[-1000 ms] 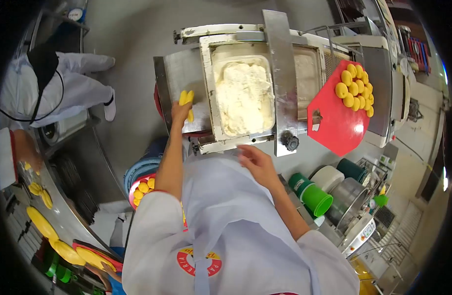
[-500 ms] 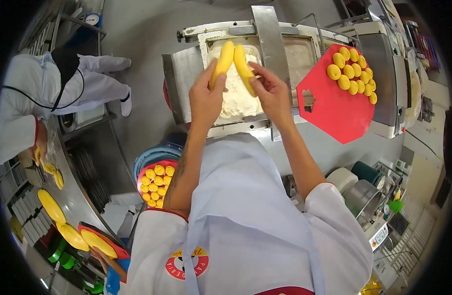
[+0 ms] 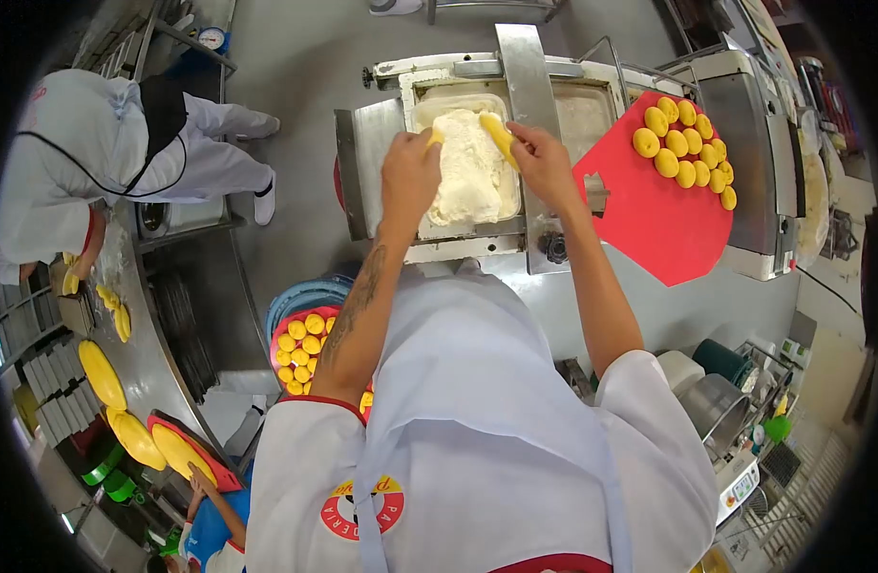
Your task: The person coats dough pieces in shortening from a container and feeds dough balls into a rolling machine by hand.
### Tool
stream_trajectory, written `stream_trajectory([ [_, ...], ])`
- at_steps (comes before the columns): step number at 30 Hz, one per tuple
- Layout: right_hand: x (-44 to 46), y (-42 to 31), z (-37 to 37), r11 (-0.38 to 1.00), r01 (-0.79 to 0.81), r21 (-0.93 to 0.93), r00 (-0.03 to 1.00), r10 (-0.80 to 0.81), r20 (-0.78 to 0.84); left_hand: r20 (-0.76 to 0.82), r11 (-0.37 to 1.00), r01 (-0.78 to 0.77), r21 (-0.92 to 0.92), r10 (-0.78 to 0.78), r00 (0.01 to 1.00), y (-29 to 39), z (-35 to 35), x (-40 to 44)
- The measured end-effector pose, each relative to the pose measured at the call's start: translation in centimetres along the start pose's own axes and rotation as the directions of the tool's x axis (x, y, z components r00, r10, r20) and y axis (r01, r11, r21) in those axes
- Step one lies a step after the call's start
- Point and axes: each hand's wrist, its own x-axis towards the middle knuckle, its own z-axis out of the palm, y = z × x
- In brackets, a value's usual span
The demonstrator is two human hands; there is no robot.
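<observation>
Over the left side of a tray of white, flour-like stuff (image 3: 469, 177), my left hand (image 3: 412, 177) is closed round a yellow dough piece (image 3: 436, 137), of which only a small end shows. My right hand (image 3: 544, 164) grips the lower end of a long yellow dough piece (image 3: 497, 136) above the tray's right side. The two hands are apart, with the white stuff between them. The tray sits in a white metal machine frame (image 3: 448, 250), and a steel bar (image 3: 529, 91) crosses the frame to the right of the tray.
A red board (image 3: 639, 224) with several yellow dough balls (image 3: 677, 143) lies at the right. More balls (image 3: 300, 349) sit on a red surface over a blue bin (image 3: 310, 294) at lower left. Co-workers (image 3: 66, 181) handle yellow dough at a steel table (image 3: 157, 368) on the left.
My left hand left the machine's left plate and came over the tray with yellow dough. My right hand, empty earlier, took a dough piece. Since the middle frame, both hands have moved slightly apart and lower.
</observation>
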Motion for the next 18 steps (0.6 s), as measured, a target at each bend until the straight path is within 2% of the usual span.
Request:
stream_trajectory([
  [1,0.2,0.3,0.7,0.99,0.124,-0.071,0.99,-0.128,-0.053,-0.059,0.999,-0.01,-0.039,0.008,0.998,0.1,0.8,-0.2],
  [3,-0.9,5.5,5.9,0.952,0.129,-0.278,0.982,-0.085,0.166,0.233,0.978,0.135,0.158,-0.169,0.958,-4.7,6.1,-2.7],
  [4,-1.6,7.8,8.1,0.914,0.144,-0.379,0.962,-0.04,0.27,0.469,0.964,0.19,0.187,-0.258,0.845,-4.9,6.5,-3.8],
  [5,-2.2,8.6,8.8,0.897,0.213,-0.387,0.937,-0.075,0.341,0.373,0.988,0.071,0.139,-0.119,0.92,-5.9,7.4,-5.5],
  [6,-3.2,8.6,9.1,0.877,0.283,-0.388,0.905,-0.11,0.411,0.331,0.992,0.121,0.029,-0.123,0.935,-5.7,7.0,-5.8],
  [7,-3.6,6.9,8.1,0.949,0.081,-0.304,0.944,0.025,0.33,0.275,0.983,0.165,-0.081,-0.137,0.952,-5.9,6.1,-5.6],
  [8,-4.5,3.8,6.5,0.976,-0.111,-0.189,0.942,0.164,0.294,0.206,0.959,0.22,-0.179,-0.182,0.961,-6.6,4.3,-6.2],
  [9,-3.9,1.1,5.0,0.968,-0.25,0.021,0.901,0.225,0.372,0.312,0.811,0.49,-0.319,-0.398,0.862,-6.8,1.3,-6.0],
  [10,-3.6,0.0,4.9,0.858,-0.424,0.289,0.857,0.278,0.434,0.399,0.575,0.681,-0.454,-0.551,0.732,-7.0,-2.1,-5.1],
  [11,-4.5,-0.9,4.2,0.645,-0.546,0.535,0.823,0.294,0.486,0.404,0.465,0.679,-0.568,-0.561,0.723,-7.1,-4.3,-6.4],
  [12,-6.0,-0.9,2.9,0.641,-0.528,0.557,0.835,0.274,0.476,0.441,0.32,0.702,-0.637,-0.595,0.672,-6.8,-6.4,-8.2],
  [13,-6.7,-1.9,2.1,0.586,-0.594,0.551,0.794,0.318,0.518,0.44,0.207,0.656,-0.726,-0.594,0.674,-7.6,-7.9,-10.1],
  [14,-5.8,-1.3,2.7,0.589,-0.575,0.568,0.788,0.212,0.578,0.425,0.19,0.653,-0.733,-0.622,0.658,-9.3,-10.4,-11.5],
  [15,-6.3,-2.0,3.4,0.603,-0.591,0.536,0.77,0.225,0.596,0.417,0.087,0.602,-0.793,-0.643,0.642,-10.9,-11.8,-13.7],
  [17,-6.2,-4.5,6.4,0.62,-0.621,0.479,0.738,0.257,0.623,0.199,0.144,0.46,-0.876,-0.761,0.617,-12.9,-15.1,-18.0],
  [18,-6.2,-6.1,8.6,0.624,-0.641,0.446,0.716,0.277,0.641,0.144,0.079,0.374,-0.924,-0.835,0.531,-13.9,-16.7,-19.7],
])
